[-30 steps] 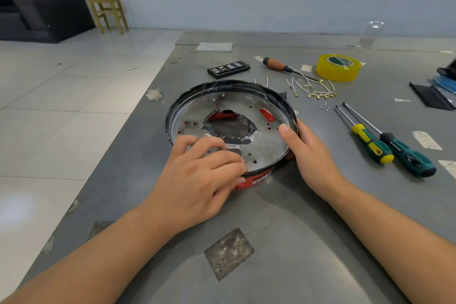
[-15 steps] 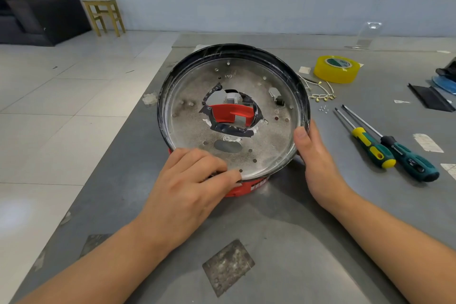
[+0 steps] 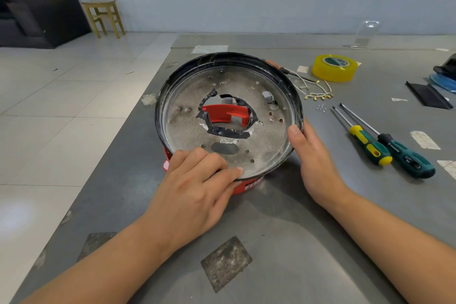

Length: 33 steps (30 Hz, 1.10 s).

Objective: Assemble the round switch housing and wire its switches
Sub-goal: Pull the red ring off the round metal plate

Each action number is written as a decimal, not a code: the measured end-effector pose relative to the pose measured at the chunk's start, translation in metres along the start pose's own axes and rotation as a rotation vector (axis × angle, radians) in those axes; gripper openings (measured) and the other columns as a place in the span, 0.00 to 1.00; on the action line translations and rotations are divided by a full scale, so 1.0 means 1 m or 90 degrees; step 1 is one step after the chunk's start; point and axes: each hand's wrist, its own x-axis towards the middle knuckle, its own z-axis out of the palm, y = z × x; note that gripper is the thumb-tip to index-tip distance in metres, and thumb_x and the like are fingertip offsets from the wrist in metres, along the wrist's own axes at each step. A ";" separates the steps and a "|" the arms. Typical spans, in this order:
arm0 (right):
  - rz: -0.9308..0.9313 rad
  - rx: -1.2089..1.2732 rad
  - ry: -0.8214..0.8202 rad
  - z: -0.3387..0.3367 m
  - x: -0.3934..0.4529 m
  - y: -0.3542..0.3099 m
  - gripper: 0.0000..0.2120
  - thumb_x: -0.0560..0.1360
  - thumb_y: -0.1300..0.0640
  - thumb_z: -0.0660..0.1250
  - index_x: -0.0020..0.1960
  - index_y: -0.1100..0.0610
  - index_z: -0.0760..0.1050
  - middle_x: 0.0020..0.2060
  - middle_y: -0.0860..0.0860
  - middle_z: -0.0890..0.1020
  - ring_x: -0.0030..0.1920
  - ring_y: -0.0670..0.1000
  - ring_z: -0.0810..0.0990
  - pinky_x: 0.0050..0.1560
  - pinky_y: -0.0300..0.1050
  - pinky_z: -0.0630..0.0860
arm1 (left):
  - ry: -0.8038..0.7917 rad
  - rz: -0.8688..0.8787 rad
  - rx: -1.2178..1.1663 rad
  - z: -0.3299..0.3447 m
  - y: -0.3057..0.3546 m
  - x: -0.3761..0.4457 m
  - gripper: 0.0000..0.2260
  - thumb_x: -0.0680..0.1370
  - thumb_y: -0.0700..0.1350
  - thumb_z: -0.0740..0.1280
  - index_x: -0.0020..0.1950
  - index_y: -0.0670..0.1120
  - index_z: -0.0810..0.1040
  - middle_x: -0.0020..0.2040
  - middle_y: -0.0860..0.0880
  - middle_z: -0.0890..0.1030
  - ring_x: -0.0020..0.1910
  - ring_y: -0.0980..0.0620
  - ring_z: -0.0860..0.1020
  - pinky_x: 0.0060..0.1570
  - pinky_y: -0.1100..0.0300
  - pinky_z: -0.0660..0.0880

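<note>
Housing: round switch housing point(image 3: 259, 136) tilted up, near edge on grey table point(image 3: 283, 242).
Left hand point(image 3: 197, 195): curled fingers point(image 3: 209, 160) gripping near rim.
Right hand point(image 3: 313, 158): thumb inside right rim, fingers hidden behind.

Both bare forearms are reaching in from the near edge and angling toward each other. The left hand point(image 3: 195, 192) is lying palm down with its knuckles raised, its fingers point(image 3: 209, 163) curling over the near rim of the round housing point(image 3: 246, 163) and its thumb stretching out to the right along that rim. The right hand point(image 3: 315, 163) is standing on edge at the housing's right side, its thumb point(image 3: 296, 134) pressing against the rim while the other fingers are wrapping out of sight behind it.
</note>
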 end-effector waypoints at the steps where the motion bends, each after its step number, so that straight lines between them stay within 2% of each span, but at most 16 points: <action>1: -0.004 -0.004 -0.003 0.000 0.000 0.000 0.31 0.79 0.31 0.58 0.75 0.47 0.70 0.65 0.38 0.80 0.68 0.38 0.75 0.64 0.30 0.71 | 0.000 -0.001 0.003 0.000 0.000 0.000 0.07 0.83 0.46 0.70 0.54 0.46 0.87 0.46 0.50 0.81 0.44 0.45 0.78 0.47 0.49 0.70; 2: -0.006 -0.005 -0.008 0.000 0.000 0.000 0.34 0.78 0.28 0.57 0.76 0.46 0.68 0.67 0.38 0.78 0.69 0.38 0.74 0.67 0.33 0.69 | 0.001 -0.003 0.004 0.000 0.000 0.001 0.06 0.82 0.46 0.71 0.53 0.46 0.87 0.45 0.50 0.81 0.45 0.46 0.77 0.47 0.50 0.69; 4: 0.006 -0.013 -0.024 0.000 -0.001 -0.003 0.39 0.76 0.25 0.53 0.79 0.46 0.64 0.71 0.40 0.75 0.73 0.41 0.71 0.76 0.46 0.66 | 0.006 -0.019 -0.009 0.000 0.000 0.002 0.05 0.81 0.45 0.71 0.52 0.46 0.87 0.46 0.51 0.81 0.46 0.48 0.76 0.48 0.51 0.68; 6: 0.012 -0.011 -0.039 -0.002 0.000 -0.005 0.34 0.79 0.30 0.50 0.80 0.46 0.62 0.74 0.40 0.73 0.74 0.42 0.70 0.77 0.52 0.65 | 0.019 -0.065 -0.036 -0.001 -0.002 0.004 0.06 0.82 0.46 0.70 0.51 0.47 0.86 0.47 0.52 0.80 0.46 0.49 0.75 0.49 0.54 0.65; 8: 0.012 -0.030 -0.073 -0.007 0.000 -0.008 0.27 0.81 0.41 0.50 0.78 0.46 0.66 0.75 0.40 0.70 0.75 0.40 0.68 0.76 0.50 0.65 | 0.029 -0.125 -0.059 -0.004 -0.006 0.006 0.07 0.82 0.48 0.68 0.51 0.47 0.85 0.47 0.54 0.80 0.46 0.51 0.74 0.51 0.56 0.61; 10: -0.010 -0.128 -0.130 -0.014 -0.002 -0.010 0.23 0.78 0.50 0.58 0.72 0.45 0.73 0.78 0.39 0.64 0.76 0.35 0.62 0.76 0.39 0.63 | 0.027 -0.167 -0.065 -0.006 -0.010 0.005 0.07 0.81 0.48 0.68 0.50 0.47 0.84 0.46 0.54 0.79 0.46 0.52 0.72 0.50 0.56 0.60; 12: -0.048 -0.243 -0.191 -0.018 -0.006 -0.008 0.20 0.76 0.55 0.67 0.68 0.45 0.77 0.79 0.38 0.60 0.76 0.34 0.60 0.72 0.29 0.63 | 0.021 -0.190 -0.066 -0.008 -0.011 0.004 0.08 0.81 0.48 0.67 0.49 0.46 0.84 0.46 0.53 0.79 0.46 0.52 0.72 0.50 0.55 0.60; 14: -0.083 -0.308 -0.213 -0.018 -0.010 -0.007 0.15 0.77 0.56 0.73 0.63 0.48 0.80 0.80 0.41 0.60 0.76 0.36 0.62 0.72 0.30 0.63 | 0.015 -0.196 -0.070 -0.010 -0.010 0.004 0.08 0.81 0.49 0.67 0.48 0.47 0.83 0.46 0.54 0.79 0.46 0.53 0.71 0.50 0.55 0.60; 18: -0.133 -0.362 -0.188 -0.013 -0.013 -0.004 0.11 0.76 0.48 0.73 0.57 0.49 0.82 0.75 0.46 0.67 0.73 0.40 0.67 0.74 0.43 0.68 | 0.002 -0.183 -0.080 -0.010 -0.003 0.006 0.09 0.81 0.49 0.67 0.48 0.47 0.83 0.45 0.54 0.78 0.45 0.52 0.71 0.49 0.56 0.60; 21: -0.144 -0.384 -0.185 -0.010 -0.015 -0.005 0.13 0.76 0.44 0.72 0.57 0.49 0.81 0.71 0.47 0.69 0.72 0.43 0.69 0.73 0.45 0.70 | -0.018 -0.175 -0.081 -0.008 0.001 0.006 0.09 0.81 0.50 0.67 0.46 0.47 0.83 0.44 0.53 0.78 0.44 0.50 0.72 0.48 0.53 0.62; 23: -0.148 -0.375 -0.180 -0.010 -0.015 -0.005 0.16 0.76 0.43 0.73 0.59 0.50 0.80 0.71 0.46 0.69 0.70 0.42 0.69 0.72 0.41 0.70 | -0.035 -0.165 -0.074 -0.007 0.001 0.006 0.10 0.81 0.50 0.67 0.46 0.46 0.83 0.44 0.53 0.78 0.43 0.50 0.73 0.47 0.50 0.65; 26: -0.104 -0.339 -0.163 -0.011 -0.013 -0.004 0.29 0.73 0.42 0.75 0.70 0.47 0.70 0.71 0.40 0.66 0.70 0.38 0.69 0.67 0.34 0.70 | -0.045 -0.153 -0.069 -0.007 0.002 0.006 0.10 0.81 0.50 0.67 0.45 0.46 0.83 0.43 0.53 0.78 0.43 0.50 0.73 0.46 0.50 0.65; 30: -0.032 -0.263 -0.117 -0.014 -0.011 0.001 0.42 0.72 0.51 0.79 0.78 0.46 0.58 0.71 0.40 0.66 0.68 0.40 0.72 0.64 0.35 0.75 | -0.050 -0.149 -0.063 -0.008 0.004 0.007 0.11 0.81 0.50 0.67 0.45 0.45 0.83 0.43 0.53 0.78 0.43 0.49 0.73 0.46 0.51 0.65; 33: -0.008 -0.241 -0.109 -0.016 -0.008 0.005 0.49 0.72 0.54 0.79 0.82 0.45 0.51 0.73 0.41 0.65 0.67 0.38 0.72 0.60 0.30 0.75 | -0.057 -0.149 -0.057 -0.008 0.005 0.006 0.11 0.81 0.50 0.66 0.45 0.46 0.83 0.43 0.53 0.78 0.43 0.50 0.72 0.46 0.53 0.63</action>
